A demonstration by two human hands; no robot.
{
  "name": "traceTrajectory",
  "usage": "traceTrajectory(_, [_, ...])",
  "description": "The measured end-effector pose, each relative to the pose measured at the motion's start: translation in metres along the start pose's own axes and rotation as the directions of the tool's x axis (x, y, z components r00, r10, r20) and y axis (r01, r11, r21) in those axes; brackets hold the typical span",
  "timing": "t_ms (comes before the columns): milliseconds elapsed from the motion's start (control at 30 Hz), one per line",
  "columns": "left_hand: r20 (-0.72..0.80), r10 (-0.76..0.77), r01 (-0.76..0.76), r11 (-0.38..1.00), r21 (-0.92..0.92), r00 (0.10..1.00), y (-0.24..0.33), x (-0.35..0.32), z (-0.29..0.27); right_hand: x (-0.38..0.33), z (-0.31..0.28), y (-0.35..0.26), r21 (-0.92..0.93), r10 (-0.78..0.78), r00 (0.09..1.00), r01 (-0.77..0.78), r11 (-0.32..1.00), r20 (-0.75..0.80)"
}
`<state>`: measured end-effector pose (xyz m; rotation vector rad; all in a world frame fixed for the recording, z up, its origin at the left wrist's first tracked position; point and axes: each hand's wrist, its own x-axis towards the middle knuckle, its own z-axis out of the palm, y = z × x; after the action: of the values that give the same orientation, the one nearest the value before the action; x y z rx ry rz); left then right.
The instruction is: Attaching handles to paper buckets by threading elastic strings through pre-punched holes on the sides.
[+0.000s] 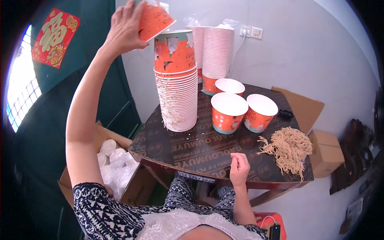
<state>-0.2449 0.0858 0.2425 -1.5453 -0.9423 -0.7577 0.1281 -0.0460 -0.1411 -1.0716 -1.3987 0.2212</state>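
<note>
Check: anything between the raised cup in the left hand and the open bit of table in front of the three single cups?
Nothing visible. The left hand holds the orange cup above the tall stack. The table before the three cups is bare; the noodles lie right.

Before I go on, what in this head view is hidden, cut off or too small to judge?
- Lifted cup in the left hand: its top is cut off by the upper edge.
- Back stacks: their lower parts are hidden behind the three open cups and the front stack.
- Right hand: fingers curled, so whether it holds anything cannot be told.
- Cardboard box: partly hidden by the forearm and the table.
</note>
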Motion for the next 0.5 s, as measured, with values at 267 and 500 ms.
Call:
traceTrajectory(267, [0.176,0.131,-0.11,0.987,-0.121,0.976,0.059,0.029,0.05,-0.003,0.0,0.011,0.094,0.101,0.995,-0.102,0.99,0.012])
traceTrajectory(500, [0.164,0.093,-0.071,0.988,-0.141,0.982,0.064,0.016,0.095,0.0,0.001,0.002,0.123,0.151,0.987,-0.157,0.98,0.059])
